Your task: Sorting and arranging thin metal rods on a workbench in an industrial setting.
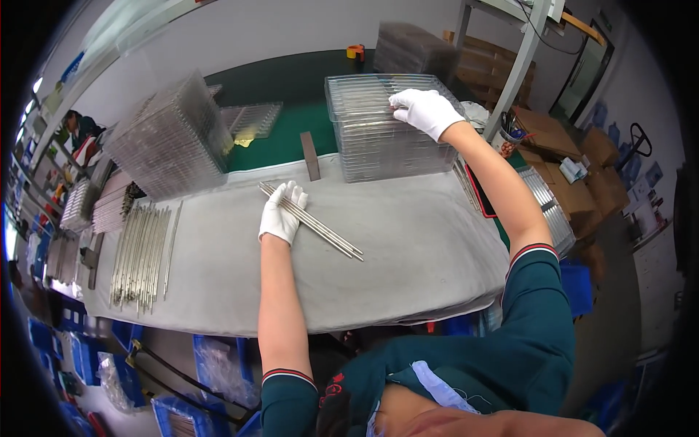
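Note:
My left hand [283, 213], in a white glove, is closed around a few thin metal rods [324, 231] that slant down to the right over the grey cloth [408, 226]. My gloved right hand [427, 113] is over the top of a stack of clear plastic trays [393, 149], its fingertips pinched together at the upper tray. Rods lie side by side in that tray [357, 102]. Whatever the right fingertips grip is too small to make out. Many loose metal rods [138, 255] lie on the cloth at the left.
A tall stack of clear trays [167, 138] stands at the back left. A flat dark bar [310, 156] lies between the stacks, and orange tape [355, 52] sits farther back. To the right are a metal post [520, 69], a pen cup [506, 140] and cardboard boxes [575, 193].

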Action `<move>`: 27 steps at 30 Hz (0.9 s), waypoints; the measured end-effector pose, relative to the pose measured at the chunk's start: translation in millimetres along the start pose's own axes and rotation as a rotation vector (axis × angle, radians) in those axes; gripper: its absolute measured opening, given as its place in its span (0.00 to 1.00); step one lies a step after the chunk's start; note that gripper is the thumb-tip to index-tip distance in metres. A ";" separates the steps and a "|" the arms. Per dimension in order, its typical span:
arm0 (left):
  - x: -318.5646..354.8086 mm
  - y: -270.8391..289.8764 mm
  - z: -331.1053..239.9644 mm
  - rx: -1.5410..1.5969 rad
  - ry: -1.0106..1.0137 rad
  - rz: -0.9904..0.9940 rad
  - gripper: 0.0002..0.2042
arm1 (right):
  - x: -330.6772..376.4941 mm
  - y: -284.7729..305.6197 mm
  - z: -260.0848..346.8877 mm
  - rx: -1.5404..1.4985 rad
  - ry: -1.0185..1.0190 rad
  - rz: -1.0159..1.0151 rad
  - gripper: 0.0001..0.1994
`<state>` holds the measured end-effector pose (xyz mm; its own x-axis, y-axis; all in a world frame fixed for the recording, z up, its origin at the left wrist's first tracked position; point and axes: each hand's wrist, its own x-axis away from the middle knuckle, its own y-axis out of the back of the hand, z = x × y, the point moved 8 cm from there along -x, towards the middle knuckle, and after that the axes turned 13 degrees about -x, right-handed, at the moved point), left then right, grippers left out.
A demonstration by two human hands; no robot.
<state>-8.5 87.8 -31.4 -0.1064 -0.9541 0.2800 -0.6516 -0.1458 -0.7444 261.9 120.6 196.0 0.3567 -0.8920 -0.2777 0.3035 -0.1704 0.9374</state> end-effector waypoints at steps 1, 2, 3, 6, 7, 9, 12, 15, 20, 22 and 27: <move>0.5 0.5 -0.1 0.005 0.003 -0.012 0.12 | 3.0 4.6 -0.2 -0.024 0.030 -0.067 0.11; 1.1 -0.3 -0.6 0.009 0.001 -0.009 0.12 | 6.4 7.5 -2.8 -0.013 0.045 -0.075 0.11; 3.1 -0.3 -0.2 0.006 -0.002 -0.019 0.12 | 12.0 11.0 0.4 -0.003 0.060 -0.081 0.11; 2.7 2.1 -0.8 0.001 -0.005 -0.031 0.12 | 18.8 13.1 1.2 0.000 0.035 -0.084 0.11; 1.1 4.0 -0.6 -0.006 -0.005 -0.035 0.13 | 20.3 13.7 1.5 -0.006 0.026 -0.074 0.11; -1.1 5.5 0.3 -0.011 -0.011 -0.032 0.14 | 20.6 14.3 3.5 0.006 0.027 -0.067 0.11; -1.4 3.6 -0.5 -0.047 -0.050 -0.035 0.16 | 19.9 13.4 6.4 0.059 0.005 -0.033 0.11; 0.9 -3.9 -4.1 -0.087 -0.098 -0.021 0.17 | 20.0 10.4 5.6 0.112 -0.042 -0.001 0.11; 6.1 -11.9 -12.4 -0.089 -0.139 0.015 0.18 | 46.9 30.8 55.2 -0.040 0.321 -0.377 0.12; 11.1 -16.8 -17.5 -0.096 -0.180 0.045 0.18 | 53.5 7.2 73.8 -0.371 0.209 -0.230 0.13; 38.4 -57.9 -31.0 -0.166 -0.301 0.251 0.18 | 74.6 -149.7 109.0 -1.029 -0.063 0.339 0.24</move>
<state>1.8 67.7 41.2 -0.0694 -0.9920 -0.1058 -0.7483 0.1218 -0.6521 146.8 33.9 57.7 0.5245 -0.8514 0.0013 0.8036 0.4955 0.3297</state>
